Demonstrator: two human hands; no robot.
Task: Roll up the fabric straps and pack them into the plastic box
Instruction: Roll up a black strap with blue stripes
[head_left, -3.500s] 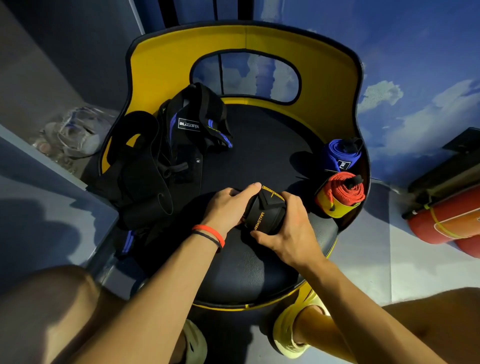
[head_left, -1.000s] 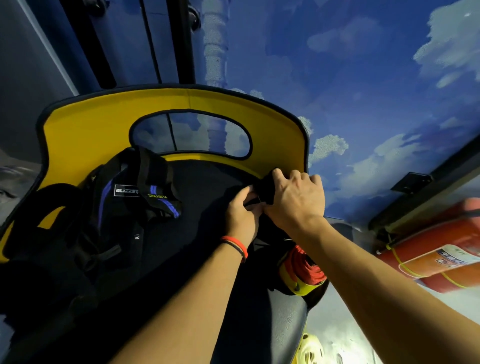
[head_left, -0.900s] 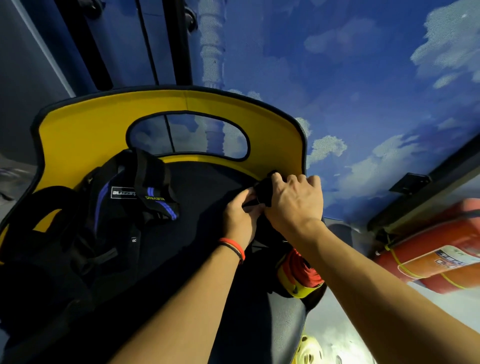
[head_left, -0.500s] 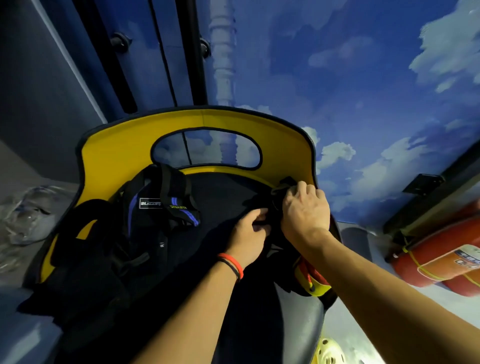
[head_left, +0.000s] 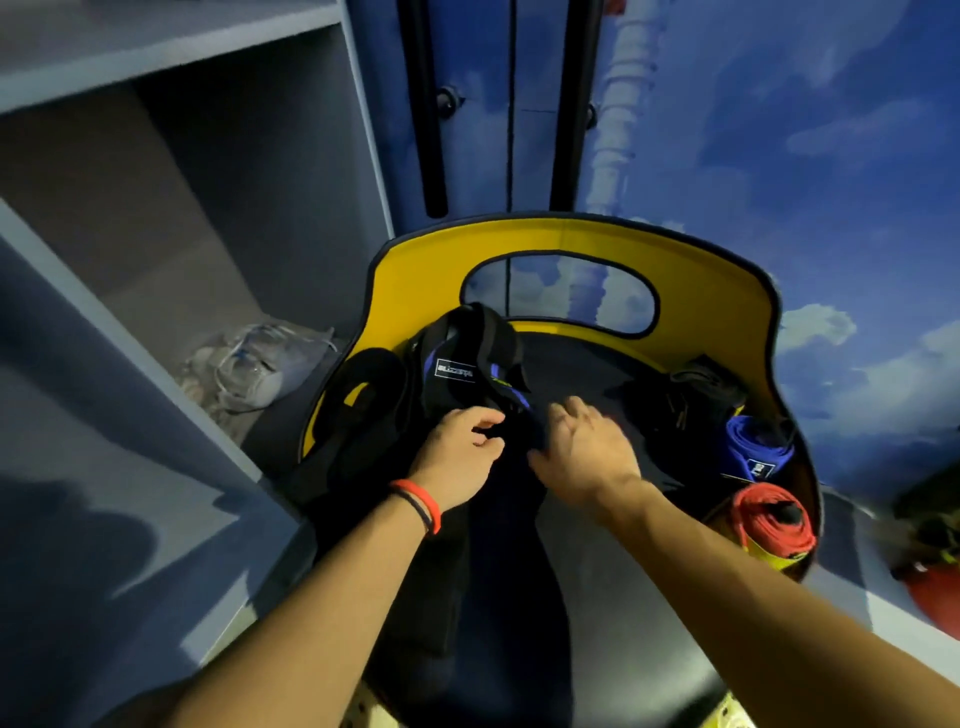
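On black chair seat, left hand gripping black-and-blue strap; right hand just beside, blurred, grasp impossible to tell

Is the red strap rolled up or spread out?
Rolled up: the red strap shows a tight spiral of layers, sitting on the chair.

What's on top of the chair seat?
Seen: loose black straps at left; black roll, blue roll and red roll at right. The left hand and right hand hide what's beneath.
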